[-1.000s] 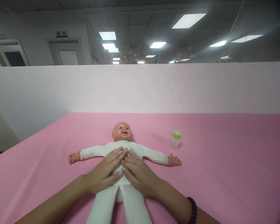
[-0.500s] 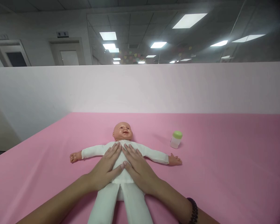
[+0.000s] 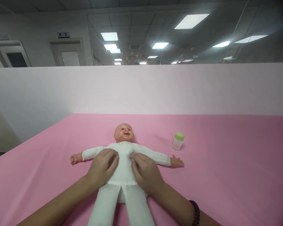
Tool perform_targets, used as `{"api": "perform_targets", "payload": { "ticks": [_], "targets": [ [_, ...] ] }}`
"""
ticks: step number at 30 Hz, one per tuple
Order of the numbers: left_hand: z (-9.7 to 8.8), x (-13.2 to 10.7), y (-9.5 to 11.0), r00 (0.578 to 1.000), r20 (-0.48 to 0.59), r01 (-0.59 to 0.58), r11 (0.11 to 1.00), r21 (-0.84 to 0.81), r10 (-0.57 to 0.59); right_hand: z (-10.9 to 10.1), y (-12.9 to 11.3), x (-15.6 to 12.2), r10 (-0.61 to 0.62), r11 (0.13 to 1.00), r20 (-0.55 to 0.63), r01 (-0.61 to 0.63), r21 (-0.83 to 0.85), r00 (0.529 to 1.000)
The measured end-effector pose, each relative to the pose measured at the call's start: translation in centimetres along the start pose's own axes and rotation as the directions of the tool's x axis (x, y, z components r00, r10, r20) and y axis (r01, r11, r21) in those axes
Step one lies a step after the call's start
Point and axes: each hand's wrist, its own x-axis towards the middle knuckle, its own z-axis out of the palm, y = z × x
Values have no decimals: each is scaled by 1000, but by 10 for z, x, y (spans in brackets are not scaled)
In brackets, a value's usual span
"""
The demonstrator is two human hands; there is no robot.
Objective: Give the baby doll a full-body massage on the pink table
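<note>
A baby doll (image 3: 124,171) lies on its back with both arms stretched out sideways. Its head is bare plastic, and its soft body, sleeves and legs are white cloth. My left hand (image 3: 102,168) rests against the left side of its torso, fingers curled in and the thumb close to them. On the other side of the torso, my right hand (image 3: 147,171) is closed the same way, fingertips at the chest. Nothing shows inside either hand, though the undersides are hidden. A strip of white chest lies bare between the two.
A small bottle (image 3: 178,142) with a green cap stands beyond the doll's arm on the right. Pink cloth (image 3: 226,163) covers the surface under everything. A white panel (image 3: 155,89) rises along the back and left. A dark beaded bracelet (image 3: 195,213) circles my right wrist.
My hands have drawn apart from the middle of the doll's chest toward its sides. Their flat, outstretched fingers have curled in. The doll and the bottle have stayed put.
</note>
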Motion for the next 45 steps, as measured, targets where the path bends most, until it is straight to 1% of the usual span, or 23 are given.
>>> {"api": "perform_targets", "payload": {
  "ticks": [1,3,4,6,8,9,11,13,15,19,22,24,28,31,33,38,41,45],
  "targets": [
    [0,-1,-1,999,-36,-37,999,5,37,0,0,0,-44,998,-46,46,49,998],
    [2,-2,-2,987,-83,-138,990,-14,136,-1,-2,0,-141,977,-80,152,150,987],
    [2,-4,-3,976,-92,-202,978,-48,197,-2,-3,1,-190,960,-71,200,194,979],
    [1,-5,-5,945,-67,-326,934,-148,319,-5,-5,3,-262,932,-2,254,259,965],
    [-1,-6,-6,915,16,-391,894,-221,404,-8,-7,6,-274,930,114,233,283,955],
    [-2,-5,-7,901,79,-399,886,-235,426,-10,-8,7,-258,938,182,201,283,949],
    [-4,-5,-8,876,220,-383,896,-226,430,-13,-9,9,-211,956,309,129,264,928],
    [-6,-4,-8,856,323,-357,913,-196,404,-15,-10,10,-165,968,390,74,239,906],
    [-6,-3,-7,855,372,-321,932,-168,362,-15,-11,10,-117,978,435,29,204,893],
    [-5,-4,-5,883,392,-228,966,-123,258,-13,-10,10,-21,992,510,-45,117,860],
    [-3,-4,-5,903,392,-144,984,-102,173,-12,-9,10,40,993,537,-94,73,842],
    [-1,-5,-7,916,379,-108,990,-90,135,-11,-8,10,79,990,541,-128,54,837],
    [3,-5,-9,933,347,-75,995,-64,93,-10,-8,10,163,979,546,-204,14,821],
    [4,-5,-8,942,337,11,998,-56,8,-9,-9,10,213,969,543,-248,-9,812],
    [5,-5,-6,938,344,71,996,-58,-47,-9,-9,10,238,963,537,-267,-25,809],
    [5,-5,-3,907,384,204,978,-43,-172,-7,-9,8,268,957,519,-285,-49,811],
    [4,-5,-1,900,386,235,971,-38,-203,-6,-10,8,284,954,504,-293,-63,816],
    [4,-5,1,904,367,250,968,-36,-220,-6,-12,7,313,947,474,-311,-86,823]
  ]
}}
